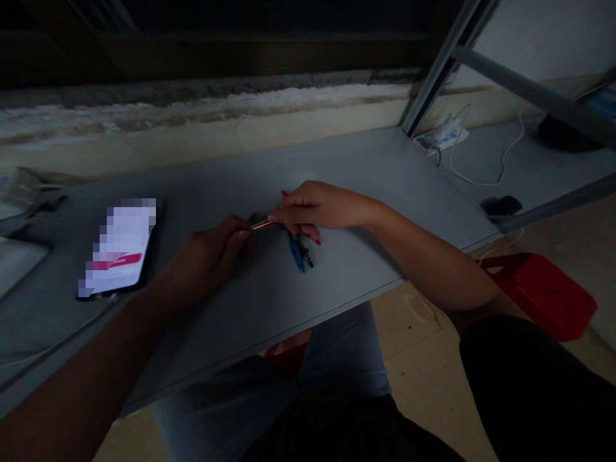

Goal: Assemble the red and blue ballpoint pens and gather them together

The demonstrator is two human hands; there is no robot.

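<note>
Open desktop (359, 260) right of the blue pen (297, 253), phone (120, 247) an obstacle leftward

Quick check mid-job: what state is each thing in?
Left hand: closed on one end of the rod.
Right hand: fingers closed on the other end.
Rod: held between both hands.
Blue pen: lying on the desk; tip too small to read.
Phone: screen lit.
White cable: slack.

smooth satin-looking desk (353, 266), shiny pen-like stick (262, 225), rough flaking ledge (231, 101), matt plastic-looking red stool (546, 298), denim jeans (344, 350)
</note>
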